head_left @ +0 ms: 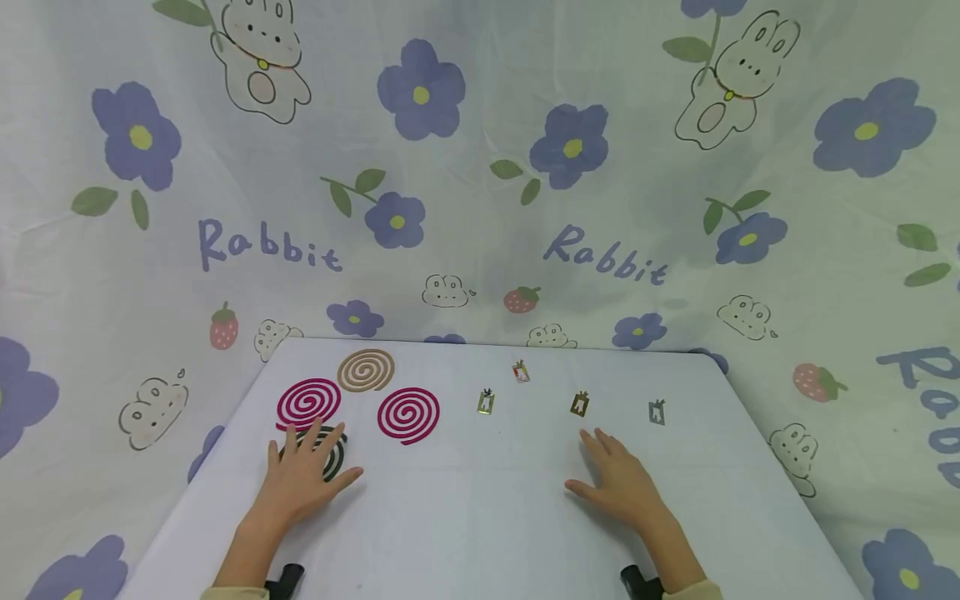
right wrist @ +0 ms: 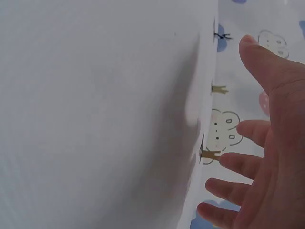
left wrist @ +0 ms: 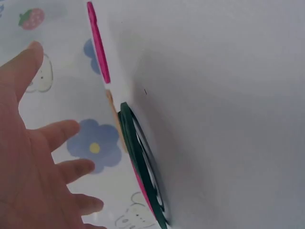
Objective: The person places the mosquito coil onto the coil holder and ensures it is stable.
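Observation:
My left hand (head_left: pixel 298 482) hovers with spread fingers over a dark green mosquito coil (head_left: pixel 339 455), hiding part of it. In the left wrist view a gap shows between the fingers and the green coil (left wrist: pixel 136 148). Just beyond those fingertips lies a magenta coil (head_left: pixel 308 402); a second magenta coil (head_left: pixel 408 414) is to its right, and a tan coil (head_left: pixel 366 371) farther back. My right hand (head_left: pixel 621 485), fingers extended and holding nothing, is nearest a small bronze-coloured metal coil stand (head_left: pixel 580 404). A silver-grey stand (head_left: pixel 657 412) lies to the right of it.
Two more small stands, a gold one (head_left: pixel 486 402) and a shiny one with reddish reflections (head_left: pixel 521 372), lie near the back middle of the white table (head_left: pixel 465 525). A cloth printed with rabbits and flowers (head_left: pixel 480 183) hangs behind the table.

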The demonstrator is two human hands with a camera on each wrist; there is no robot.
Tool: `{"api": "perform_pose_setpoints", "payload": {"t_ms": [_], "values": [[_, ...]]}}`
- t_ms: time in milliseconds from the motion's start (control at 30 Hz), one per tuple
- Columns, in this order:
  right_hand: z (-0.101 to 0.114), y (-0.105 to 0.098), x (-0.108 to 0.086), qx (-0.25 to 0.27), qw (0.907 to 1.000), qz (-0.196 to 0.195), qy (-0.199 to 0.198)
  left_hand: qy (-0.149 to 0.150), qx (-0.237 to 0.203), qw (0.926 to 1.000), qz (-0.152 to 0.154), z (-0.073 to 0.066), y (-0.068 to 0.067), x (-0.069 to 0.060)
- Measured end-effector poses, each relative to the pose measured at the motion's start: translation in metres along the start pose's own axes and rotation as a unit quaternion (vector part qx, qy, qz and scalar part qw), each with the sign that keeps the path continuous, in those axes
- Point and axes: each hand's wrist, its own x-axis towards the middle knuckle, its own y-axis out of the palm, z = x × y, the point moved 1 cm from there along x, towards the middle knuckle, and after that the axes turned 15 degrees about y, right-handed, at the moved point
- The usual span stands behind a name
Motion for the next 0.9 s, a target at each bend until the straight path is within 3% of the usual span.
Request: {"api": "perform_pose_setpoints", "payload": {"t_ms": [300, 900], "values": [[0.015, 0.003, 0.000, 0.027, 0.9996, 0.012, -0.002, 0.006, -0.010, 0.9999, -0.001, -0.004, -0.003, 0.001], [0.049, 0.015, 0.006, 0.032, 0.9990, 0.021, -0.022, 0.035, -0.027, 0.9990, 0.004, -0.004, -0.010, 0.009]]}}
